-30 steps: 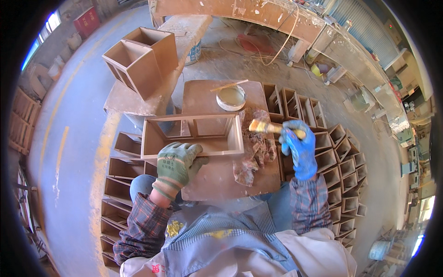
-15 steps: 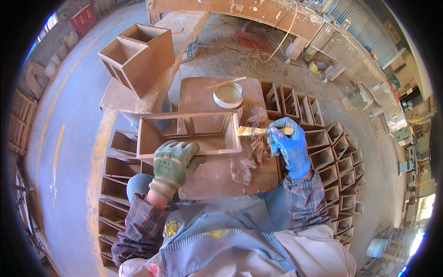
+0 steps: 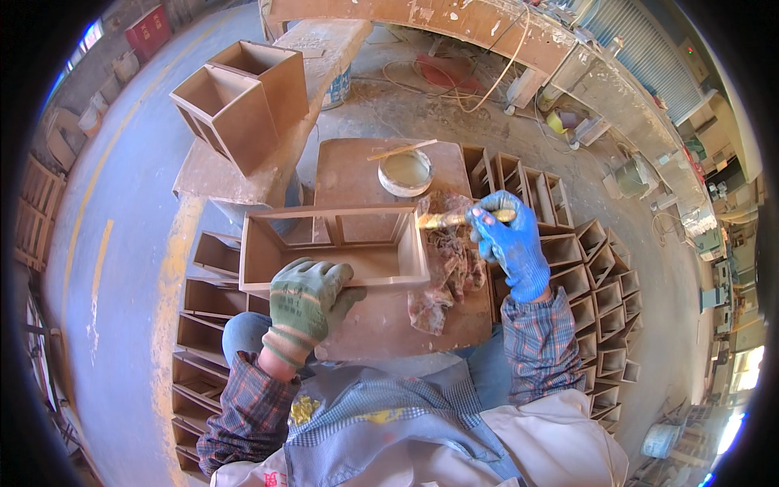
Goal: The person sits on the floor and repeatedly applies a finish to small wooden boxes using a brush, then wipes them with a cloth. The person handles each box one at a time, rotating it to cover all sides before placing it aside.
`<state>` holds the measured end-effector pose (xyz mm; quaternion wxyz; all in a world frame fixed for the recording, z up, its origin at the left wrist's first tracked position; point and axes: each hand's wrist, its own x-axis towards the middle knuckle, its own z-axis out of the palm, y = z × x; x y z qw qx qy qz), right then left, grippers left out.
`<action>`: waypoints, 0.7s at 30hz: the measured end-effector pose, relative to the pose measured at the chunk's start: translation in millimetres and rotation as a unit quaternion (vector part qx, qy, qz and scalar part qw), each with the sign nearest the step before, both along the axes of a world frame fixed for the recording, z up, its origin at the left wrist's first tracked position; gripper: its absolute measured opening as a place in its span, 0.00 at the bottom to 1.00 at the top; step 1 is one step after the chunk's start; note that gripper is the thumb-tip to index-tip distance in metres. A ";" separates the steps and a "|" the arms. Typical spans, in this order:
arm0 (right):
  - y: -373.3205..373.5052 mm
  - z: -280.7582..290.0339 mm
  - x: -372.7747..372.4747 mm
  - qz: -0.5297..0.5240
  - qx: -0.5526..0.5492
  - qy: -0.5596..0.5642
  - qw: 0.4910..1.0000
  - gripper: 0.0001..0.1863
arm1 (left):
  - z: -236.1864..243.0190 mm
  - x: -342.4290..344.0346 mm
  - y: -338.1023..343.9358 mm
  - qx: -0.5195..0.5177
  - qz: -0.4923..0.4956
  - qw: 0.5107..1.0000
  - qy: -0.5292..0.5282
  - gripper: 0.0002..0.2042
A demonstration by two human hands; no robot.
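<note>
My left hand [image 3: 310, 300], in a green-grey glove, grips the near edge of an open wooden box [image 3: 410, 253], thumb and fingers closed on its rim. The box lies across a small brown work table [image 3: 349, 174], its open side up. My right hand [image 3: 513, 247], in a blue glove, holds a paintbrush [image 3: 445, 219] by its handle. The bristles meet the outer face of the box's right end. Under the brush lies a crumpled, stained rag [image 3: 438, 304]. Beyond the box stands a round tub [image 3: 388, 183] of pale liquid, with a thin wooden stick [image 3: 402, 150] across its far rim.
Rows of similar wooden boxes [image 3: 568, 280] stand on the floor to my right, with more [image 3: 213, 296] on the left. Two joined-looking boxes [image 3: 272, 97] rest on a bench [image 3: 231, 174] at the far left. Behind, a hose [image 3: 475, 105] curls over the floor beneath a long worn bench [image 3: 454, 24].
The brush tip has shifted slightly toward the far corner of the box's right end. The box sits a little lower in view, with my left hand still gripping it.
</note>
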<state>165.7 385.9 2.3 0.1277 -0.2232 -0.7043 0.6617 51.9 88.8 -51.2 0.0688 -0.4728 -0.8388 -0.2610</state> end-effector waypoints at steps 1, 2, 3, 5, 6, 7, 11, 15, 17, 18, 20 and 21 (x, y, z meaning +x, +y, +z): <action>-4.0 1.5 8.8 0.010 -0.009 0.003 1.000 0.07 | -0.2 0.2 -0.1 -0.001 -0.004 1.000 -0.003 0.13; -8.1 3.3 18.7 0.007 -0.005 -0.017 1.000 0.06 | -0.4 0.4 -0.3 -0.006 0.002 1.000 0.002 0.13; -12.5 5.2 30.1 0.014 -0.006 -0.024 1.000 0.06 | -0.7 0.7 -0.5 -0.010 0.004 1.000 0.002 0.13; -23.0 6.9 50.9 0.021 0.003 -0.024 0.999 0.07 | -1.5 1.6 -1.1 -0.018 0.009 1.000 0.001 0.13; -27.9 6.8 58.7 0.022 0.004 -0.022 1.000 0.07 | -2.1 2.1 -1.3 -0.020 0.011 1.000 0.001 0.13; -31.4 7.1 64.9 0.021 0.003 -0.014 1.000 0.08 | -2.7 2.4 -1.3 -0.008 0.006 1.000 0.003 0.13; -33.3 7.5 70.0 -0.008 -0.017 0.010 1.000 0.07 | -4.3 3.8 -0.9 -0.020 0.019 1.000 0.001 0.13; -31.9 8.4 63.2 -0.012 -0.012 0.010 1.000 0.07 | -4.3 5.1 -0.1 -0.019 0.028 0.999 -0.004 0.12; -33.3 9.3 62.3 0.022 0.008 -0.023 0.999 0.08 | -4.3 5.2 0.0 -0.030 0.038 0.999 -0.002 0.12; -34.1 9.5 62.1 0.024 0.009 -0.002 1.000 0.08 | -4.6 5.1 0.2 -0.040 0.041 0.998 -0.004 0.12; -35.5 10.0 63.6 -0.012 0.009 -0.007 1.000 0.08 | -5.2 4.4 0.2 -0.059 0.038 0.998 -0.011 0.13; -35.8 10.1 64.1 -0.017 -0.003 0.024 1.000 0.05 | -5.5 3.7 0.1 -0.066 0.033 0.997 -0.015 0.13</action>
